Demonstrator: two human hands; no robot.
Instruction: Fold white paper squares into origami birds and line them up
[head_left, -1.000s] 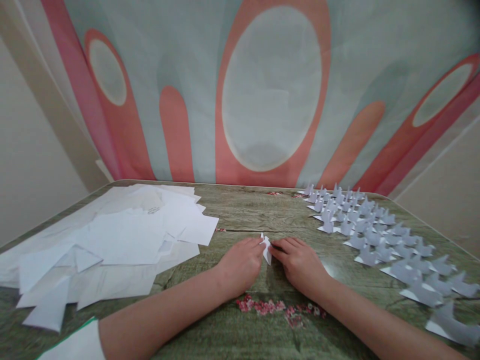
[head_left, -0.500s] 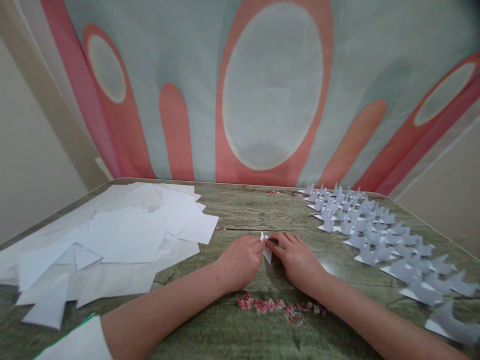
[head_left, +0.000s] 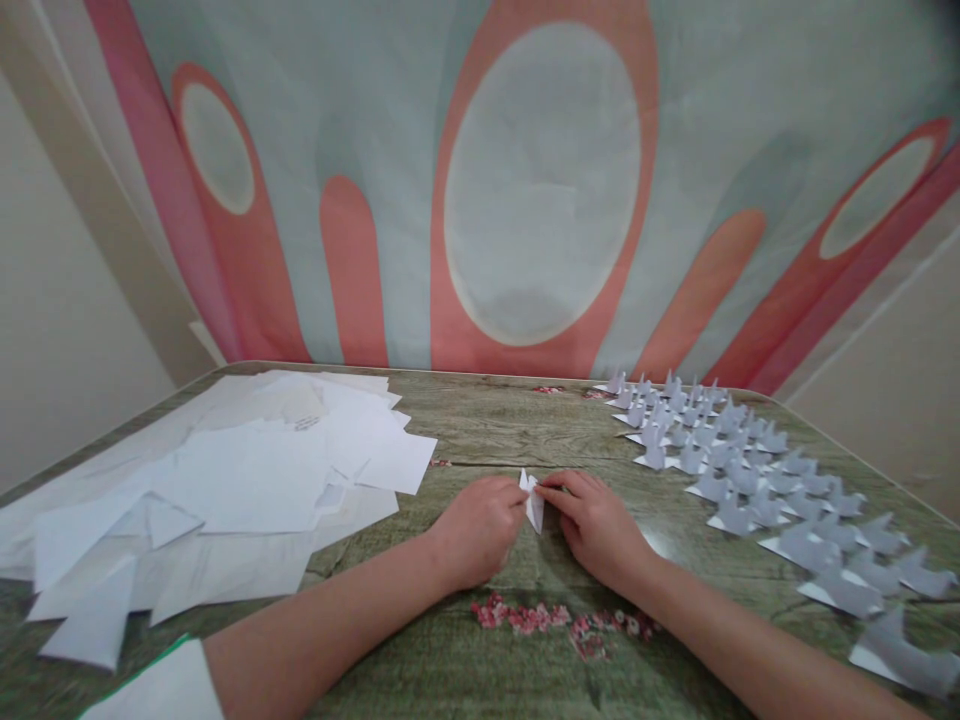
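A small folded white paper figure (head_left: 534,508) is held just above the wood-patterned table, between my two hands. My left hand (head_left: 480,530) is closed, pinching the figure's left side near its pointed top. From the other side, the thumb and forefinger of my right hand (head_left: 600,520) pinch its right edge. The figure has narrow pointed tips at the top and a longer point hanging down. Its finer folds are too small to make out.
Loose white paper sheets (head_left: 247,470) lie in an overlapping pile at the left. Rows of folded white paper birds (head_left: 742,475) stand along the right side. A printed backdrop (head_left: 405,180) rises behind the table (head_left: 480,415).
The fingers of my right hand have shifted slightly at the paper figure, and more of it shows between the hands. The whole view has tilted up a little.
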